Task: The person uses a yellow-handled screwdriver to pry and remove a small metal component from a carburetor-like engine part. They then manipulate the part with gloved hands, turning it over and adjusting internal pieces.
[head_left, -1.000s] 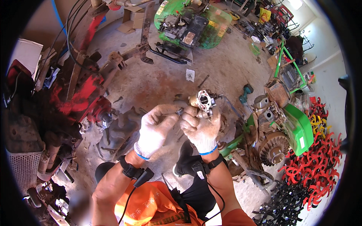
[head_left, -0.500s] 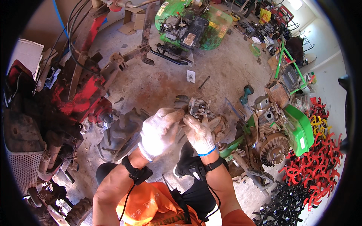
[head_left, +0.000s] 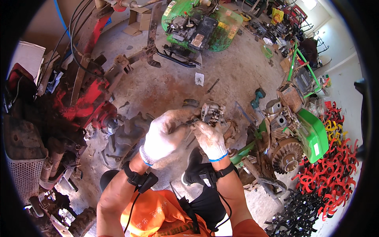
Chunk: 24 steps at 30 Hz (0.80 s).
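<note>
My left hand (head_left: 164, 132), in a white knit glove, is closed, its fingertips pinched near a small dark piece between my hands. My right hand (head_left: 210, 139), in a soiled white glove with a blue cuff edge, is closed beside it, its fingers bent toward the left hand. What each pinches is mostly hidden. Just beyond the right fingers is a compact metal engine part (head_left: 213, 113) with an uneven, bolted-looking face; whether the right hand grips it cannot be made out. A dark round piece (head_left: 191, 103) lies past the left fingertips.
Green-covered engine (head_left: 286, 146) stands at right, red curved blades (head_left: 325, 177) beside it. Rusty red machinery (head_left: 85, 98) fills the left. A green machine (head_left: 201, 29) stands ahead. A teal power tool (head_left: 257, 98) and a thin rod (head_left: 213, 85) lie on the concrete floor.
My left hand has shifted slightly left and down, baring more of the dark round piece. The metal engine part shows a different face and sits slightly farther right.
</note>
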### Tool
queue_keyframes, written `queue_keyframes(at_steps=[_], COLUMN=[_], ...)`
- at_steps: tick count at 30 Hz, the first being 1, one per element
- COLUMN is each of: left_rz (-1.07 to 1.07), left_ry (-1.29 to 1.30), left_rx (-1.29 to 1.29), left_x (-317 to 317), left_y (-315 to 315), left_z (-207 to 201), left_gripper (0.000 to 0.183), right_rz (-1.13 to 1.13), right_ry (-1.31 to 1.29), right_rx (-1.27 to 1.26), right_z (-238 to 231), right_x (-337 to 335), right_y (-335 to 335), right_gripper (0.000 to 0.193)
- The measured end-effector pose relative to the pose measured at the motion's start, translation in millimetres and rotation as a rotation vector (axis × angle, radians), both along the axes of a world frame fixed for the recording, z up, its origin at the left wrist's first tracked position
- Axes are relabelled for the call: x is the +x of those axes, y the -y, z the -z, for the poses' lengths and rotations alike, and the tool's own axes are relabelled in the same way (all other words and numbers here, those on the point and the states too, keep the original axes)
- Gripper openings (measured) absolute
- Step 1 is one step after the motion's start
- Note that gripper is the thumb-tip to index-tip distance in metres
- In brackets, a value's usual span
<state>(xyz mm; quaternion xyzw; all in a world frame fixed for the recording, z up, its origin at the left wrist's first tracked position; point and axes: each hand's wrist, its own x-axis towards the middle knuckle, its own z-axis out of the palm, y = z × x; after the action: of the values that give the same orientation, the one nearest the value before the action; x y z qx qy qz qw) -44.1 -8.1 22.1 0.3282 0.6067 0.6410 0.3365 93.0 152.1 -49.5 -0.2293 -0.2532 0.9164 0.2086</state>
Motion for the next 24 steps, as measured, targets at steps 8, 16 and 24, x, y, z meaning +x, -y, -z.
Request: queue_keyframes(at_steps=[8,16,24], left_rz=[0.043,-0.038,-0.127], left_ry=[0.182,-0.368,-0.781], left_rx=[0.102,0.108,0.047], left_x=[-1,-2,2], left_y=[1,1,-2], left_z=[6,-4,-13], left_gripper=[0.038,0.041,0.034], right_rz=[0.044,-0.042,0.009], right_ry=[0.015,0.164,-0.021], right_rx=[0.121,0.612,0.306], right_z=[-6,-4,-24], right_x=[8,9,4], right_y=[0,-8,2], right_gripper=[0.065,0.058,0.046])
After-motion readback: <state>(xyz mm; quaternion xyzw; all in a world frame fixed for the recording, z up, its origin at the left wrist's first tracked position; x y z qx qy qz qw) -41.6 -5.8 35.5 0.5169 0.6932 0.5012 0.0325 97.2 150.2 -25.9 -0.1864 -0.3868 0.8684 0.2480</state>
